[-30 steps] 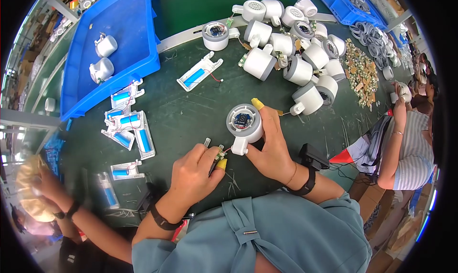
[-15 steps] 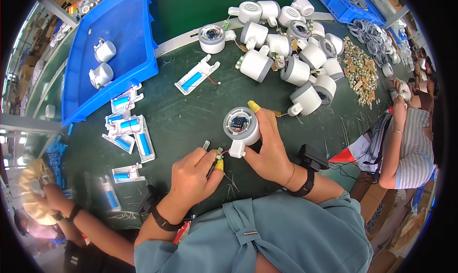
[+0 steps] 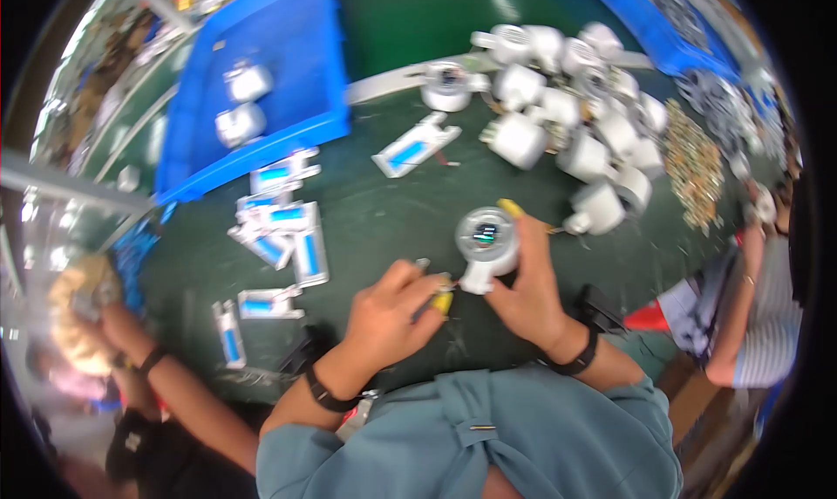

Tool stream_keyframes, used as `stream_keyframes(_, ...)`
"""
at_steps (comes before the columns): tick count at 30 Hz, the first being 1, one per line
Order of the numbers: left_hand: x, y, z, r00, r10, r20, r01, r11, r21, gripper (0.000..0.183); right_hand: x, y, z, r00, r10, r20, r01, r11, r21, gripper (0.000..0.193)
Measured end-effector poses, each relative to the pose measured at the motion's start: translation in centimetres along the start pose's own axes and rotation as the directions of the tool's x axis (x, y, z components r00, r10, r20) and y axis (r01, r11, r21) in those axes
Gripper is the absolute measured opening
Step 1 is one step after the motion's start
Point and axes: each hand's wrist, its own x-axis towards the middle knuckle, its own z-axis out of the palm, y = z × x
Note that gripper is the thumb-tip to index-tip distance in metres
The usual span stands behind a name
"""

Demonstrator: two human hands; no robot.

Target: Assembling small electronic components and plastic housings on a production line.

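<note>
Shows 1 white, grey-rimmed housing (image 3: 488, 248), display (image 3: 486, 233) upward, clasped round its right side by the right hand (image 3: 534, 305) over the green worktop (image 3: 392, 220), near the left hand (image 3: 392, 311) pinching, as far as blur permits judging, a small circuit board (image 3: 445, 283). Looks light, stiff and smooth enough to slip, but probably fragile at the thin wire (image 3: 457, 283) between housing and board. Calls for a hold round the plain side wall (image 3: 501, 266), clear of display and wire.
</note>
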Motion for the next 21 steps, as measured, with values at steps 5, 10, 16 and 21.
stream_keyframes(5, -0.5, 1.3, -2.1, 0.998, -0.038, -0.055, 0.022, 0.962, -0.271, 0.032, -0.3, -0.9, 0.5, 0.985, 0.114, 0.129, -0.146, 0.949, 0.279, 0.084)
stream_keyframes(10, -2.3, 1.7, -8.4, 0.976, -0.202, -0.084, 0.183, 0.964, -0.195, 0.023, -1.1, -0.5, 0.2, 0.935, 0.073, 0.347, -0.227, 0.875, 0.428, 0.082)
stream_keyframes(16, -7.1, -4.5, -17.8, 0.637, -0.551, -0.539, 0.578, 0.804, -0.139, 0.017, -1.1, 0.4, 0.1, 0.916, 0.128, 0.38, -0.291, 0.864, 0.411, 0.068)
stream_keyframes(21, -12.0, -11.6, -21.6, 0.499, -0.547, -0.673, 0.724, 0.689, -0.024, 0.027, -1.0, 0.1, 0.1, 0.918, 0.108, 0.382, -0.268, 0.878, 0.396, 0.063)
